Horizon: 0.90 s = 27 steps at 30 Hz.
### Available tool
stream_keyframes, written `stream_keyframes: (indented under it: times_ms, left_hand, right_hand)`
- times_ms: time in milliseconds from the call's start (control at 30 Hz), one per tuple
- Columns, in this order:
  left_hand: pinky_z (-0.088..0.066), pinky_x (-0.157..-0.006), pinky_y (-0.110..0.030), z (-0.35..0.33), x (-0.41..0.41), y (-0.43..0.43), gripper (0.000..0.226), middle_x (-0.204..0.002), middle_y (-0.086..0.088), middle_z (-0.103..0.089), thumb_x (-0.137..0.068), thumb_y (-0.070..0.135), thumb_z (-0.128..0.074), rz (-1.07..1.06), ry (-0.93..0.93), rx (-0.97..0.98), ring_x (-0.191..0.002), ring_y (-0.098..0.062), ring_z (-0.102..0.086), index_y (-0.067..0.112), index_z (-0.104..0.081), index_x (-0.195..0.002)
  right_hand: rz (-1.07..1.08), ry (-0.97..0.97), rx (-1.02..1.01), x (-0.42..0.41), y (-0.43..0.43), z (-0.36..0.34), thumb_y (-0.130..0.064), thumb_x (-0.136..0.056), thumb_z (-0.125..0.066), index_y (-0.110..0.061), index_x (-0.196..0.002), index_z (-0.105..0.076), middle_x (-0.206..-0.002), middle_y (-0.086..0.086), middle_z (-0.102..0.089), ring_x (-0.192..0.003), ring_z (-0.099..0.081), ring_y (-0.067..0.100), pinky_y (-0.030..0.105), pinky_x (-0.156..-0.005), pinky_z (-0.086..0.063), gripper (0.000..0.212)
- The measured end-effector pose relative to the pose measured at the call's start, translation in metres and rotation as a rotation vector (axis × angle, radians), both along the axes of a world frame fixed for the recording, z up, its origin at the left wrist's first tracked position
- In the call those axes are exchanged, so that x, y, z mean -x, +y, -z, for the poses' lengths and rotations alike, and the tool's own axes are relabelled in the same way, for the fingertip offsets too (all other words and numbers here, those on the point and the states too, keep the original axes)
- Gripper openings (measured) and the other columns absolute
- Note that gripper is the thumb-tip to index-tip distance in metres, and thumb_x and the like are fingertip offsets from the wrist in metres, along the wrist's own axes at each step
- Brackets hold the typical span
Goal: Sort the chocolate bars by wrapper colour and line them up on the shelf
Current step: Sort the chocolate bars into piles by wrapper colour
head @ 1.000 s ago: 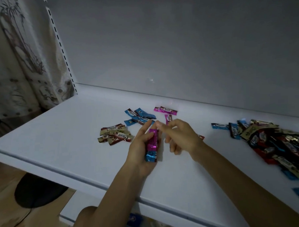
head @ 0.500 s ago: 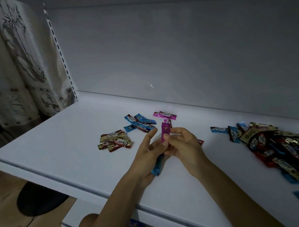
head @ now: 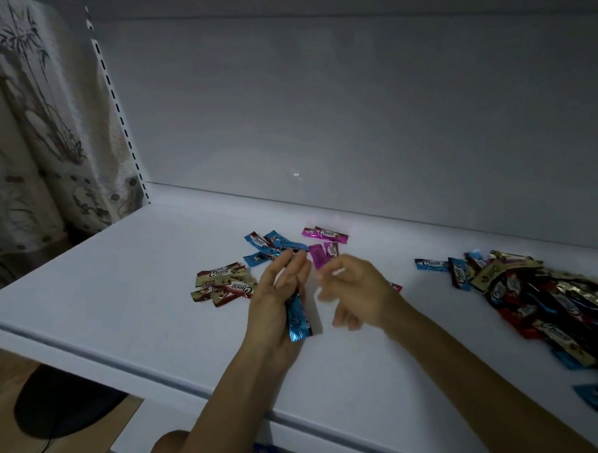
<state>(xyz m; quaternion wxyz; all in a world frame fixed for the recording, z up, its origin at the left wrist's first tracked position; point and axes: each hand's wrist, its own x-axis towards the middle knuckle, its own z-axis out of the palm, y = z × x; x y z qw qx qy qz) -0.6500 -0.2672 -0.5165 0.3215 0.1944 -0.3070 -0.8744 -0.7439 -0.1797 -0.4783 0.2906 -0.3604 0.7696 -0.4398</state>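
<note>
While the left hand (head: pixel 276 295) grips one blue bar (head: pixel 297 318) between thumb and near-straight fingers, bar end sticking out below the palm, the right hand (head: pixel 357 292) hovers just right of it over the shelf (head: pixel 122 302). It is motion-blurred, fingers loosely curled, nothing seen in it. A pink bar (head: pixel 317 256) lies flat just past the right fingertips; contact cannot be told. Further out from that hand lie more pink bars (head: pixel 327 234). The blue pile (head: pixel 269 244) sits right beyond the left fingertips. The brown-gold pile (head: pixel 224 284) lies left of the left hand, close, not touching. A red bar (head: pixel 396 286) peeks out behind the right wrist. The unsorted heap (head: pixel 551 297) is well off to the right of the right hand. A bamboo-print curtain (head: pixel 29 135) hangs far left.
</note>
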Motion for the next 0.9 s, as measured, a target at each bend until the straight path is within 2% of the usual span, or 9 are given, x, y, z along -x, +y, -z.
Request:
stream_keyframes:
  times_ms: [67,167,267,333,433,600,733,833,900]
  left_hand:
    - [-0.056,-0.086,-0.028,0.0,0.001,0.0,0.038,-0.121,-0.002,-0.068,-0.099,-0.003,-0.035,-0.031,0.046,0.044,-0.113,-0.014,-0.063,0.015,-0.055,-0.125]
    - [-0.054,-0.09,-0.029,0.003,0.001,0.003,0.038,-0.121,0.001,-0.068,-0.099,-0.002,-0.037,-0.089,-0.02,0.176,-0.117,-0.014,-0.061,0.017,-0.054,-0.127]
    - [-0.055,-0.077,-0.018,0.004,0.001,0.008,0.044,-0.124,0.008,-0.058,-0.1,0.007,-0.044,-0.176,-0.22,0.374,-0.106,-0.003,-0.059,0.028,-0.04,-0.139]
    - [-0.053,-0.082,-0.014,0.005,0.002,0.012,0.049,-0.124,0.01,-0.052,-0.099,0.009,-0.046,-0.239,-0.299,0.512,-0.105,0.006,-0.055,0.029,-0.033,-0.142]
    - [-0.036,-0.106,-0.023,0.005,0.004,0.015,0.049,-0.135,0.01,-0.045,-0.099,0.007,-0.046,-0.247,-0.377,0.657,-0.128,0.0,-0.043,0.033,-0.029,-0.137]
    - [-0.031,-0.103,-0.024,0.003,0.003,0.009,0.041,-0.14,0.007,-0.043,-0.101,0.011,-0.042,-0.244,-0.377,0.519,-0.132,-0.009,-0.038,0.034,-0.035,-0.134]
    - [-0.039,-0.104,-0.024,0.001,0.002,0.006,0.038,-0.136,0.004,-0.048,-0.101,0.01,-0.042,-0.24,-0.35,0.459,-0.125,-0.011,-0.047,0.027,-0.039,-0.135]
    - [-0.047,-0.076,-0.003,0.001,0.003,0.006,0.034,-0.115,0.008,-0.058,-0.1,0.003,-0.041,-0.234,-0.311,0.481,-0.099,0.005,-0.057,0.02,-0.044,-0.129]
    - [-0.044,-0.069,0.0,0.002,0.004,0.007,0.029,-0.106,0.015,-0.057,-0.1,0.002,-0.042,-0.23,-0.313,0.515,-0.095,0.011,-0.058,0.021,-0.047,-0.121]
  right_hand:
    - [-0.11,-0.01,-0.065,-0.017,0.005,0.008,-0.037,-0.089,-0.062,-0.019,-0.087,-0.057,-0.078,0.001,-0.068,-0.047,-0.059,0.009,0.02,-0.04,-0.04,0.019]
    - [-0.107,-0.058,-0.008,-0.025,0.0,0.018,-0.017,-0.089,-0.064,-0.012,-0.081,-0.055,-0.068,0.001,-0.062,-0.042,-0.054,-0.001,0.011,-0.038,-0.036,0.013]
    - [-0.035,-0.115,0.053,-0.018,-0.008,0.021,-0.007,-0.087,-0.062,-0.012,-0.079,-0.057,-0.062,-0.001,-0.059,-0.038,-0.049,-0.001,0.012,-0.037,-0.034,0.011]
    - [0.071,-0.116,0.149,-0.007,-0.019,0.021,-0.008,-0.086,-0.064,-0.015,-0.08,-0.062,-0.063,-0.004,-0.061,-0.044,-0.051,0.001,0.013,-0.041,-0.036,0.01]
    - [0.232,0.308,0.182,0.016,-0.045,0.021,-0.021,-0.086,-0.066,-0.019,-0.091,-0.069,-0.076,-0.008,-0.068,-0.062,-0.058,0.004,0.016,-0.054,-0.04,0.006]
    - [0.215,0.909,-0.047,0.032,-0.089,0.023,-0.029,-0.093,-0.055,-0.023,-0.107,-0.066,-0.108,-0.003,-0.061,-0.088,-0.06,0.014,0.022,-0.063,-0.037,0.018]
    - [0.096,0.974,-0.168,0.033,-0.11,0.04,-0.029,-0.098,-0.044,-0.022,-0.118,-0.064,-0.114,0.002,-0.06,-0.093,-0.06,0.017,0.025,-0.067,-0.043,0.028]
    - [0.038,0.97,-0.14,0.033,-0.115,0.043,-0.026,-0.099,-0.041,-0.023,-0.124,-0.06,-0.113,0.005,-0.059,-0.098,-0.057,0.02,0.032,-0.079,-0.05,0.032]
    - [0.062,0.979,-0.087,0.035,-0.111,0.041,-0.028,-0.097,-0.046,-0.022,-0.129,-0.056,-0.116,0.004,-0.058,-0.104,-0.054,0.02,0.033,-0.085,-0.046,0.034]
